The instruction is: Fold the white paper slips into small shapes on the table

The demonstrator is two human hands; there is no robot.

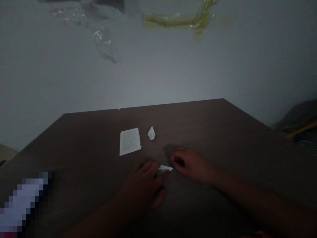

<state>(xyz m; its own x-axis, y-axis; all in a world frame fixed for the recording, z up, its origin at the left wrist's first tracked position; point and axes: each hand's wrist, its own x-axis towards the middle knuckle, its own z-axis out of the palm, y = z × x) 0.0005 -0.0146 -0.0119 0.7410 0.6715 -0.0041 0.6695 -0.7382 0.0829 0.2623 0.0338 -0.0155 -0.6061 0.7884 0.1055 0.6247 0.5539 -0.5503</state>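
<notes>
Nearest the camera, both bare forearms reach in from the bottom edge toward a narrow folded paper strip [164, 168] lying between the hands on the surface [223, 132]. Its long axis runs almost side to side, with the right tip dipping slightly toward the camera and pointing at the right hand [190, 163]. That hand is curled, its fingers drawn together right beside the tip; whether they pinch it, I cannot tell. The left hand [142, 180] lies over the strip's left end, fingers slightly spread and pressing down. Farther out, a small printed paper sheet [130, 141] lies with its long side pointing toward the far edge, a small folded white paper piece [151, 133] just to its right. At lower left sits a pale object [24, 205], too blurred to identify, and clear plastic film [104, 43] clings to the wall [158, 76].
</notes>
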